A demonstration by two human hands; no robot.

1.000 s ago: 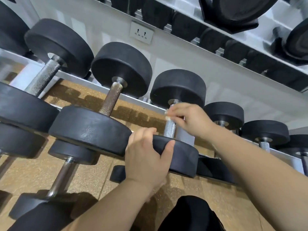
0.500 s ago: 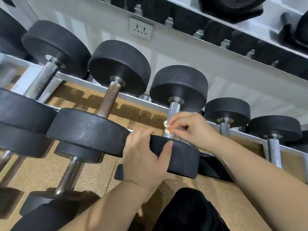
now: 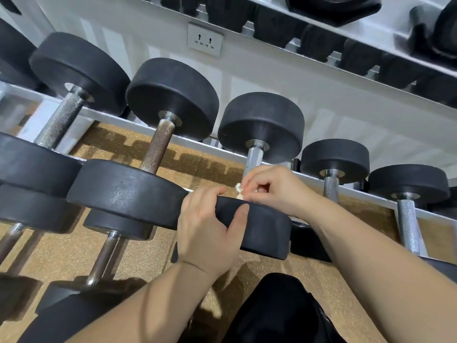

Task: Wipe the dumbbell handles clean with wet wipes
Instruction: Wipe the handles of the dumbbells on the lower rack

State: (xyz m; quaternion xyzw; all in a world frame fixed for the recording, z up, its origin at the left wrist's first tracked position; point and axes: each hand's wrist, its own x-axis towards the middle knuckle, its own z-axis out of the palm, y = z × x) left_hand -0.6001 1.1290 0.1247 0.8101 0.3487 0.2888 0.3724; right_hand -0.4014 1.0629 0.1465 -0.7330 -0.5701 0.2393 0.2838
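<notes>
Two hands were on one dumbbell at the middle of the rack. Our left hand gripped the rim of its near weight, thumb on the front face and fingers curled over the top. Our right hand pinched a small white wet wipe against the low end of the handle, just above that weight. To do this step well, we judged, the wipe should wrap the ridged steel and run its whole length up to the far weight, with a twist to reach the grooves all round, while the left hand stopped the dumbbell rolling on the rails. The wipe looked bunched, so spreading it might cover more. A bigger dumbbell with a brownish handle lay close on the left, crowding our left hand; whether the two weights touched, the hand hid. A smaller dumbbell sat just beside on the right. A wall socket showed behind the rack, below an upper shelf of weights.
</notes>
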